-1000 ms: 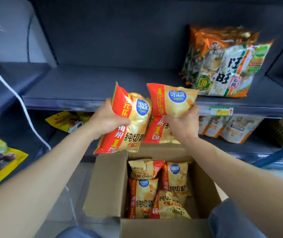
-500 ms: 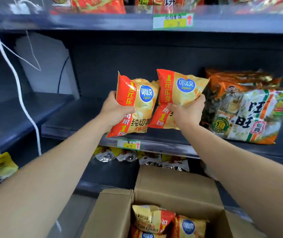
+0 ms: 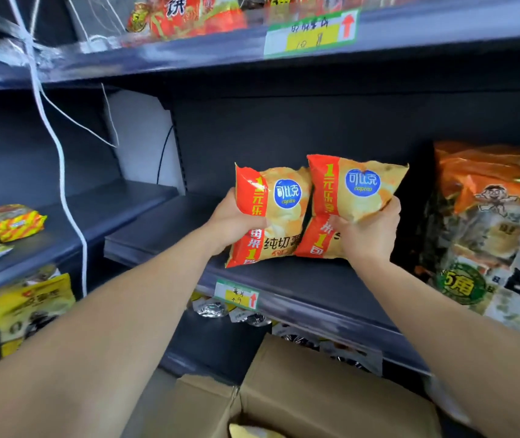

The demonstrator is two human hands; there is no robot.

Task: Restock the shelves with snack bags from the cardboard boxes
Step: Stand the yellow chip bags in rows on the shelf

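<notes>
Yellow-and-red packets [image 3: 9, 222] are lying on the side shelf at far left, and a white cord [image 3: 59, 159] is hanging down in front of that shelf. Moving right, the left hand [image 3: 233, 222] is gripping a red-and-yellow snack bag [image 3: 284, 200], with the fingers curled round its left edge and the thumb lying across its front. Touching this bag, a second bag [image 3: 362, 184] of the same kind is being held by the right hand [image 3: 369, 238], with the fingers wrapping its lower right side and the thumb pressing its front. Both bags are standing upright over the dark middle shelf [image 3: 315, 289], near its front edge; whether their bottoms are touching it cannot be told. A price tag [image 3: 238, 294] is hanging on that edge. Large cracker bags [image 3: 489, 241] are filling the shelf at right. A cardboard box [image 3: 315, 390] is sitting open below the arms.
</notes>
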